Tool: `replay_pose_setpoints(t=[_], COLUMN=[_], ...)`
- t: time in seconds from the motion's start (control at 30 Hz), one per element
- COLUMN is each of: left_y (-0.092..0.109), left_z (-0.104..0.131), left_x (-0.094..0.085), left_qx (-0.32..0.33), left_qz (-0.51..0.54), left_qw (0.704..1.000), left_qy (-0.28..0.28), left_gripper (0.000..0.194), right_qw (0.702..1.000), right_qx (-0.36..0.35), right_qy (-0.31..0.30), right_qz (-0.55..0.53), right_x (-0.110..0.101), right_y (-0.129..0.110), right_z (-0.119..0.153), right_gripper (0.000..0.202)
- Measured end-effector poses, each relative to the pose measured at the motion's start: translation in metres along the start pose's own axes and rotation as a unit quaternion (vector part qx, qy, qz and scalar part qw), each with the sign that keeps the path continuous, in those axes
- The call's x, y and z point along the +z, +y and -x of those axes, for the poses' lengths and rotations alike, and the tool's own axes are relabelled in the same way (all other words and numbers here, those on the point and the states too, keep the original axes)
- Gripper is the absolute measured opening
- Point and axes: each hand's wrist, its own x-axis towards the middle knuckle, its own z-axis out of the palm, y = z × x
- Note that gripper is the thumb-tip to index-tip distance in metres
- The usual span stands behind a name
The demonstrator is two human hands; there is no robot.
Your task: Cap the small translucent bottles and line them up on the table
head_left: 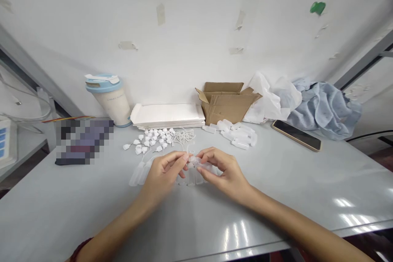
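Note:
My right hand [225, 172] pinches a small translucent plastic bottle [205, 165], which lies sideways between thumb and fingers. Right beside it, my left hand [164, 172] has its thumb and fingertips pressed together at the bottle's neck end; whatever they grip there is too small to make out. Under and around both hands lie more of the same bottles [137, 174], some with thin white strands at their tops. Just beyond the left hand are a scattered heap of small white caps [152, 136] and a pile of white loops [185, 135].
More translucent bottles [236, 133] lie before an open cardboard box [229, 106]. Along the wall stand a stack of white flat boxes [168, 115], a tumbler [113, 102], a plastic bag [267, 98] and crumpled blue cloth [325, 108]. A phone [296, 134] lies at right, a blurred-out item [86, 142] at left.

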Motion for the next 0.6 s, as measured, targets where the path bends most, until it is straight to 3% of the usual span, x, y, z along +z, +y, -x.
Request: replay_pose_setpoints(t=[0.1, 0.3, 0.6], left_y=[0.003, 0.004, -0.009], left_z=[0.001, 0.003, 0.002], left_x=[0.002, 0.003, 0.0], left_qx=[0.033, 0.017, -0.018], left_qz=[-0.037, -0.012, 0.048], left_qw=[0.999, 1.0, 0.998], left_qy=[0.005, -0.021, -0.024], left_gripper=[0.027, 0.029, 0.037], right_qw=[0.996, 0.972, 0.952], right_qx=[-0.066, -0.163, -0.202], right_qy=[0.017, 0.001, -0.014], right_qz=[0.063, 0.169, 0.229], right_x=[0.0, 0.0, -0.002], right_y=[0.0, 0.002, -0.001], right_z=[0.002, 0.005, 0.006], right_gripper=[0.008, 0.012, 0.015])
